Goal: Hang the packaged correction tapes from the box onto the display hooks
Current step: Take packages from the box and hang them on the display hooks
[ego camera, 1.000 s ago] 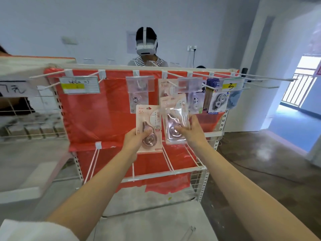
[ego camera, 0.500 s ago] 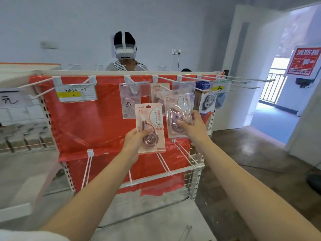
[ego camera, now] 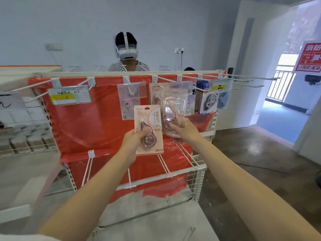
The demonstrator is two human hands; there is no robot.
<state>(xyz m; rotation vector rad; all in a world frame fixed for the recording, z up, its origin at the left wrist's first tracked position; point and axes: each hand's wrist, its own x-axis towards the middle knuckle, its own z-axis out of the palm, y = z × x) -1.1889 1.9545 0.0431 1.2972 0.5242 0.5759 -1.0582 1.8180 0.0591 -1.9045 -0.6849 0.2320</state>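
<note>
Much of the rack (ego camera: 107, 73) was hard to read: the card hanging on the hook (ego camera: 171, 80) above the right fingers sat behind a glossy clear tag (ego camera: 181, 87), so its print blurred, and the pack in the right hand covered its lower half. Left of it, a 2nd clear tag (ego camera: 131, 90) veiled a white pack (ego camera: 128, 108). The blue packs (ego camera: 207, 103) right of the fingers were partly screened by a label marked 3 (ego camera: 220, 88). A person in a headset (ego camera: 126, 51) stood behind the rack, cut off below the shoulders by its top rail. No box was in view.

Both arms reached forward and up from the lower corners, forearms bare. The left hand (ego camera: 132, 141) gripped a pink pack (ego camera: 149, 129) by its lower left corner, thumb pressed across the front over the tape wheel, the other fingers curled behind and out of sight; the pack stood upright, facing the camera, just in front of the red sheet (ego camera: 83, 126). The right hand (ego camera: 185, 129) pinched a 2nd pack (ego camera: 172, 115) at its lower edge, thumb on the front blister, fingers hidden behind. That pack was tilted slightly left, and its top overlapped the hanging card; whether it had caught the hook could not be told. The 2 held packs were just apart, edges nearly meeting between the thumbs.
</note>
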